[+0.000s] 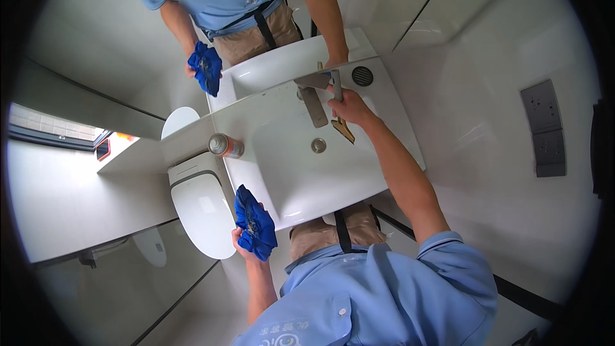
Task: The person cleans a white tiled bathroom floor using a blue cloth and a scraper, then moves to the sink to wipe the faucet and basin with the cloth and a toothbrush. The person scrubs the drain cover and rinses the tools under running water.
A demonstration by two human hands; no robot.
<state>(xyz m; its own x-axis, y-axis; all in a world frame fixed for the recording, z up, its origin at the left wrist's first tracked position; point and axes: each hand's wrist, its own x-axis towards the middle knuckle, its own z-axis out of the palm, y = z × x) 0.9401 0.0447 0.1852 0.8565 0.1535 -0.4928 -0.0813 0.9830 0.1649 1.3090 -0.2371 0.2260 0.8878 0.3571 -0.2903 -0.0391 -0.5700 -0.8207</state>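
Note:
My left hand point(245, 246) holds a crumpled blue cloth point(255, 226) with dark, dirty-looking patches, near the left front corner of the white washbasin point(283, 173). Over the back of the basin, my right hand point(353, 108) grips the grey handle of a scraper-like tool point(337, 87). One end of something gold-coloured point(343, 130) shows below that hand; whether it belongs to the same tool I cannot tell. Beside the hand stands the grey metal faucet point(313, 105), and the round drain point(318, 145) lies in front of it. The mirror above the basin reflects both hands.
A spray can point(225, 146) stands on the basin's left rim. Left of the basin is a toilet with its white lid point(204, 206) down. A round dark grate point(362, 76) sits at the back right corner. Wall sockets point(543, 127) are at the right; a phone point(103, 149) rests on the window ledge.

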